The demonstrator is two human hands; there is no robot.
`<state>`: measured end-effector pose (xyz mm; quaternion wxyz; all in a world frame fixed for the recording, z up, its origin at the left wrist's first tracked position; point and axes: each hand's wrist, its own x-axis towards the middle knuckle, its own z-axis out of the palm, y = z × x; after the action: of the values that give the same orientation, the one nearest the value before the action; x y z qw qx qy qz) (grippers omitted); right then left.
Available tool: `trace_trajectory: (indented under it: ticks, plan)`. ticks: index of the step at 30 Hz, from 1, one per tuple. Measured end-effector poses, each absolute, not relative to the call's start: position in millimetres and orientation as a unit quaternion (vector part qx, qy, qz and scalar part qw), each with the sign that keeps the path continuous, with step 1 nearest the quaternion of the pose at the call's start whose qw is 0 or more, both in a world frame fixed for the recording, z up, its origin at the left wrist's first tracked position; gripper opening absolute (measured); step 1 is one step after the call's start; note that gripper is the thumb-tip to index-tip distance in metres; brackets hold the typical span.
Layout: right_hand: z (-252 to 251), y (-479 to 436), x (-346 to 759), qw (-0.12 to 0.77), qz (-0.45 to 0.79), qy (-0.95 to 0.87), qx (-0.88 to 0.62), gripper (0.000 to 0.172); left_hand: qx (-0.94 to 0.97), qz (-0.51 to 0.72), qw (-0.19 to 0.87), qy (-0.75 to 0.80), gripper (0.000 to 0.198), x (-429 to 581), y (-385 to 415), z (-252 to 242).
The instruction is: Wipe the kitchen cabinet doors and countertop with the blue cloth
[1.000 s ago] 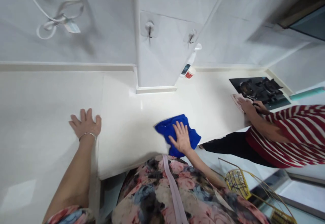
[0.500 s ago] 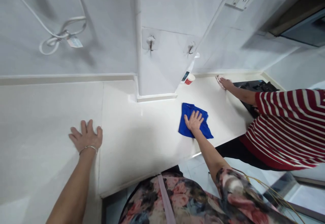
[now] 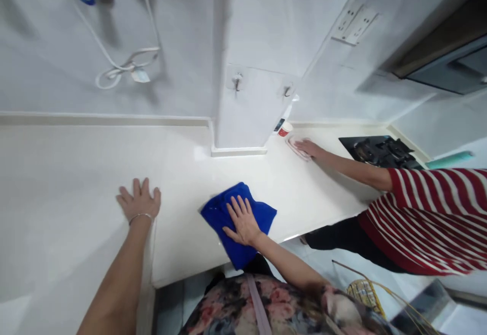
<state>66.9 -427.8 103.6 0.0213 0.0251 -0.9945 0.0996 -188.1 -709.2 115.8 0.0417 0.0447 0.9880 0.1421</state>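
Observation:
A blue cloth lies spread on the white countertop, one corner hanging past the front edge. My right hand rests flat on top of it, fingers spread, pressing it to the surface. Further left, my left hand, with a bracelet at the wrist, is planted on the bare counter with its fingers apart, near a seam, and holds nothing.
At the right, another person in a red striped top presses a pinkish cloth on the counter. Beside it stand a red and white cup and a bottle. A black gas stove lies beyond; a wall column juts out.
My right hand has moved the blue cloth left and toward my body. My left hand stays planted. The other person's hand and cloth have moved left, away from the stove. The view has shifted.

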Motion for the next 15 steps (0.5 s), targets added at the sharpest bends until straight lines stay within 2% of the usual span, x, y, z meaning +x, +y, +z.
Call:
trace_trajectory:
  ticks: [3,7,11,15]
  plan:
    - [94,-399,104,0.045,0.084,-0.995,0.036,0.076,0.063,0.136,0.072,0.986,0.082,-190,-717,119]
    - [78,-330,149,0.073,0.052,-0.993,-0.071,0.067,0.130,0.104,0.097,0.981,0.072,-192,-766,123]
    - [69,-269,161,0.075,0.008,-0.960,-0.270,0.077,-0.011,0.123,0.035,0.992,0.077,-168,-852,124]
    - [70,-253,100,0.108,-0.003,-0.901,-0.420,0.088,-0.180,0.163,0.009,0.970,0.089,-125,-920,116]
